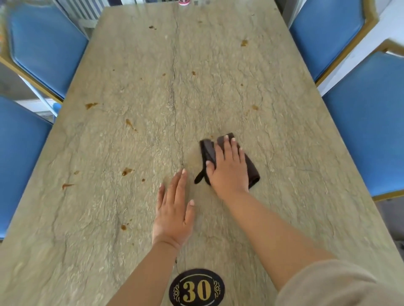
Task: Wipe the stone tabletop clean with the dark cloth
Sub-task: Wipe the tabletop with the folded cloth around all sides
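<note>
A folded dark brown cloth (pixel 251 168) lies on the grey-green stone tabletop (pixel 131 87), right of the middle. My right hand (pixel 228 166) lies flat on top of it, fingers straight, pressing it to the stone. My left hand (pixel 173 209) rests flat on the bare stone just left of the cloth, fingers straight and together, holding nothing. Brown sauce stains dot the top: one stain (pixel 126 171) left of my left hand, a second stain (pixel 91 105) near the left edge, a third stain (pixel 244 42) far right.
Blue padded chairs stand along both sides: a left chair (pixel 46 43), another left chair (pixel 19 153), a right chair (pixel 328 32), another right chair (pixel 371 131). A black oval badge reading 30 (pixel 196 287) sits at the near edge. A small red-and-white object (pixel 184 2) stands at the far end.
</note>
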